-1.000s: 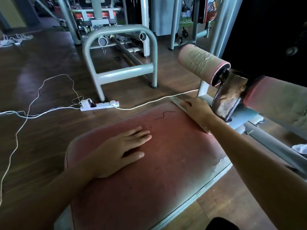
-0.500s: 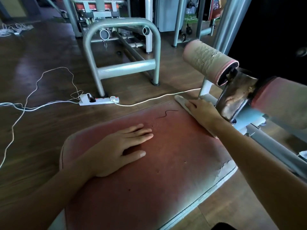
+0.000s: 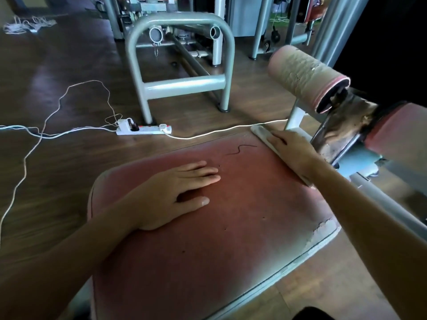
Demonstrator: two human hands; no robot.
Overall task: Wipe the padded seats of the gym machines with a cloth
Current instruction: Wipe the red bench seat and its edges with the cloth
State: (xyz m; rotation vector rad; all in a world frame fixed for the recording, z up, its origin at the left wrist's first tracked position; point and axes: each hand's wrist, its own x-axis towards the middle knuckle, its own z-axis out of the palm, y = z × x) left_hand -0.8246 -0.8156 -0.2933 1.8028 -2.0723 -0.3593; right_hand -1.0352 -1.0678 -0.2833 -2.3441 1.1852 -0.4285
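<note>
The right hand (image 3: 292,151) presses flat on the soft, floppy grey cloth (image 3: 261,133) at the far edge of the worn red padded seat (image 3: 208,239), while the left hand (image 3: 171,195) rests open, holding nothing.

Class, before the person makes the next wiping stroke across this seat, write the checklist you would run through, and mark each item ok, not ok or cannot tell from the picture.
1. Cloth under the right hand: ok, the hand lies flat on it at the seat's far right edge.
2. Left hand steadying the padded seat: ok, palm down, fingers spread.
3. Stroke path free: not ok, a thin dark strand lies on the pad.
4. Pad surface sound: not ok, the cover is peeling at the near right edge.
5. Cloth damp or clean: cannot tell.
6. Power strip and its cables away from the seat: ok, they lie on the floor beyond it.
</note>
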